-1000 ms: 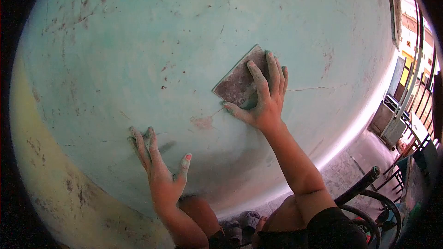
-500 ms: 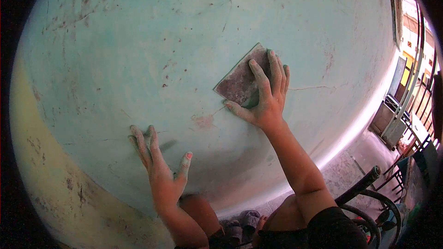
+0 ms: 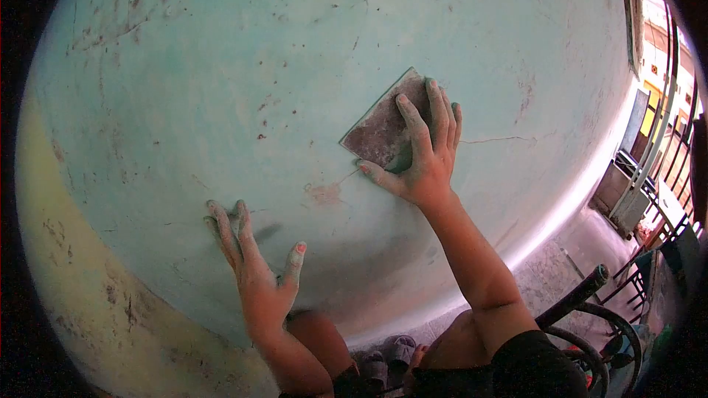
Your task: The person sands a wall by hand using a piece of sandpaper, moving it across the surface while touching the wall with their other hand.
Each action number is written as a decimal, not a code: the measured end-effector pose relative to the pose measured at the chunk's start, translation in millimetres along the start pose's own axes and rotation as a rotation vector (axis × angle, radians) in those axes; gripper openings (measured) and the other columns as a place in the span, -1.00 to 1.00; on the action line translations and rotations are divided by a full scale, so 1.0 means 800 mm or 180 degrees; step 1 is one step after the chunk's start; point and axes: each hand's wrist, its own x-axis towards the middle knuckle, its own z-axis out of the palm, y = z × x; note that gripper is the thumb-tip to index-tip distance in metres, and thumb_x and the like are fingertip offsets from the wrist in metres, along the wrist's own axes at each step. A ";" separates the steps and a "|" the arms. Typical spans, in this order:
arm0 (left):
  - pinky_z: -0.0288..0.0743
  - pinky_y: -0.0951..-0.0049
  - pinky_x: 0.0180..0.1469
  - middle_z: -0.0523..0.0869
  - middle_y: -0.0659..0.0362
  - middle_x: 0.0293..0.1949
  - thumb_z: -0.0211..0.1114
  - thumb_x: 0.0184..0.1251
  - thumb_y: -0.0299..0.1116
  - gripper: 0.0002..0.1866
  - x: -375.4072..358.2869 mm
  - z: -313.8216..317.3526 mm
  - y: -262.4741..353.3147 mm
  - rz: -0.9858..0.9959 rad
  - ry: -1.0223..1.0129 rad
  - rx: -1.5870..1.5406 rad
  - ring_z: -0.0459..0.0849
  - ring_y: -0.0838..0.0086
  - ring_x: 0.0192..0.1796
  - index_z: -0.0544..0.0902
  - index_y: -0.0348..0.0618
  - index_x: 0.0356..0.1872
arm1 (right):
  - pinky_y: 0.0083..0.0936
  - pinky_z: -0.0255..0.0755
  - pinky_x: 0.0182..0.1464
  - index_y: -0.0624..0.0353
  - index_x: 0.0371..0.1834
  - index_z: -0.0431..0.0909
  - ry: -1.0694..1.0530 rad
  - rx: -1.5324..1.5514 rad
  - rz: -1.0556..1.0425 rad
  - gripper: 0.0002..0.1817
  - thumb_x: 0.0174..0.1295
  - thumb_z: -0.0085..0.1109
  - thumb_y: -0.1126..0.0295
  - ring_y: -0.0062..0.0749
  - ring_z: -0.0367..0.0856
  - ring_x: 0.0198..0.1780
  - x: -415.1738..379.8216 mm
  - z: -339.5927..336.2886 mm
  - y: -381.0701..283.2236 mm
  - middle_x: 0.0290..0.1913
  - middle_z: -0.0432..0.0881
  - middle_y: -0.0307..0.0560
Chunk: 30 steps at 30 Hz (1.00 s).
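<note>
A pale green wall [image 3: 221,88] with cracks and dark specks fills most of the view. My right hand [image 3: 429,149] presses a dark, square-edged sheet [image 3: 380,133] flat against it, right of the middle, fingers spread over the sheet's right side and thumb at its lower edge. Lower left, my left hand [image 3: 259,269] has its fingertips at the wall, thumb apart, with nothing held. Both hands are dusty. A reddish worn patch [image 3: 323,193] shows on the wall between them.
Yellow, stained wall [image 3: 81,273] curves along the lower left. At the lower right are a dark tubular frame [image 3: 575,298] and grey floor [image 3: 542,280]. Metal bars [image 3: 667,133] stand at the far right. My sandals [image 3: 398,350] show at the bottom.
</note>
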 end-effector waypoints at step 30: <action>-0.10 -0.29 0.47 -0.16 -0.25 0.56 0.42 0.21 0.03 0.00 0.000 0.001 -0.001 0.0038 -0.0091 -0.0008 -0.20 -0.33 0.56 0.07 -0.14 0.55 | 0.21 -0.06 0.46 0.13 0.41 0.33 -0.0060 -0.0131 -0.0178 0.05 -0.17 0.53 -0.13 0.23 0.16 0.48 0.006 -0.005 -0.002 0.48 0.16 0.38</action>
